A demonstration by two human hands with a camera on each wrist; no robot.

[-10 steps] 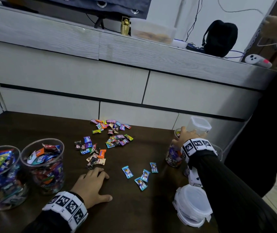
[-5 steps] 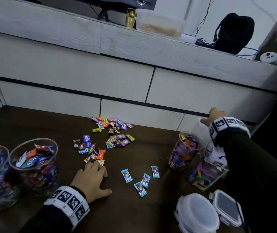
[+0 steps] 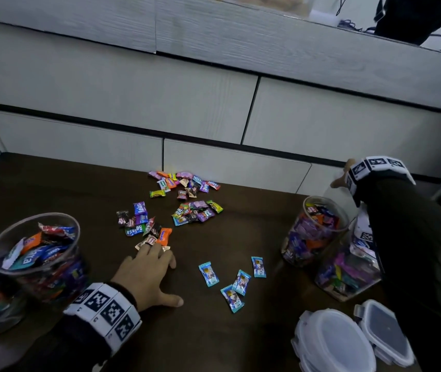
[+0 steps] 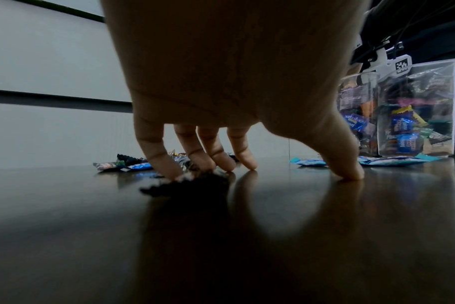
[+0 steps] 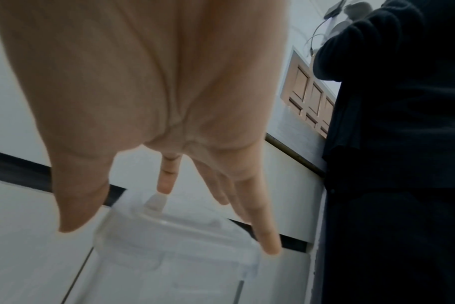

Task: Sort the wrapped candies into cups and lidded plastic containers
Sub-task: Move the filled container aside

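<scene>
The left hand (image 3: pixel 147 275) lies spread on the dark tabletop (image 3: pixel 214 339), near and left of centre. Its fingers (image 4: pixel 169 162) are nearly straight, tips down, and hold nothing; the left-wrist view shows the fingertips pressing a dark-wrapped candy (image 4: pixel 195 183) at the near edge of the loose candies (image 3: pixel 157 226), while the thumb rests on bare wood.

The loose candies lie in three clusters at the middle of the tabletop: one far, by the drawer fronts (image 3: pixel 133 103), one just right of centre, and one left, running down to the left fingertips. Four blue candies (image 3: pixel 236 281) lie apart from these, nearer and to the right of the left hand.

At the near left stand two round clear cups (image 3: pixel 34 253), both filled with mixed candies; the leftmost is cut off by the frame edge. At the right stands another filled cup (image 3: pixel 313 232), and just beside it, nearer and further right, a filled square container (image 3: pixel 348 272), partly hidden by the right sleeve.

The right hand (image 5: pixel 153 98) reaches to the far right corner, above an empty clear container (image 5: pixel 174 246). Its fingers hang straight and spread; the index and little fingertips seem to touch the container's rim, though the picture is blurred and a grip cannot be confirmed.

At the near right lie stacked clear lids: round ones (image 3: pixel 334 342) and, just right of them, a rectangular one (image 3: pixel 385 334) with clips.
</scene>
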